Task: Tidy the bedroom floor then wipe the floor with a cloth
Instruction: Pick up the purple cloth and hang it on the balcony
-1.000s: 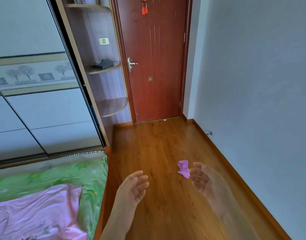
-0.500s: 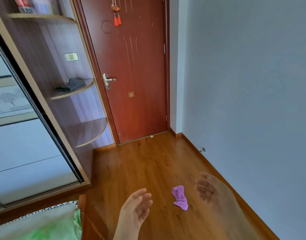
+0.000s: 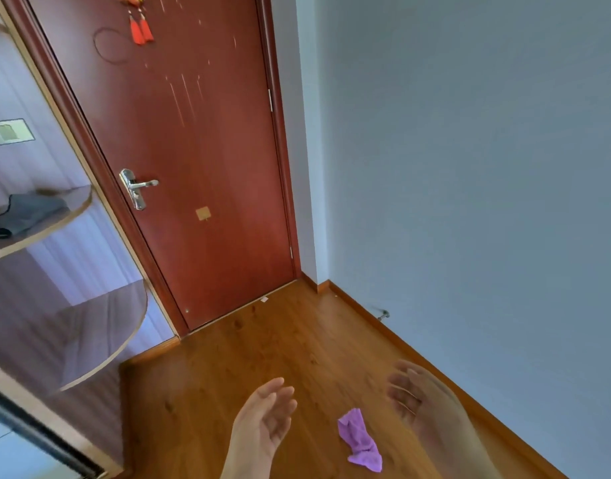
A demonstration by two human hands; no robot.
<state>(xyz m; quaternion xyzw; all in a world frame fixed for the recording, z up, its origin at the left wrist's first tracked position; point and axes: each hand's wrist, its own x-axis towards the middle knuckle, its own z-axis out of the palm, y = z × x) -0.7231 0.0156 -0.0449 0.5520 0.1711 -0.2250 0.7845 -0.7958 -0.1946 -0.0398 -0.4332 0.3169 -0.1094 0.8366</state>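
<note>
I see a wood floor (image 3: 297, 361) running to a red door (image 3: 200, 160), blue wall on the right. Since a second ago my view has swung right and closer: the bed is gone from sight and the shelves (image 3: 55, 216) fill the left edge. The purple cloth (image 3: 361, 440) lies on the floor between the hands, touching neither. Left hand (image 3: 266, 420) is palm-up, fingers relaxed and loosely together; right hand (image 3: 418, 395) is blurred, fingers slightly curled, holding nothing.

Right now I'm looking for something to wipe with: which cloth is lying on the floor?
The purple cloth, crumpled on the wooden floor between both hands; the grey one sits on the shelf.
</note>
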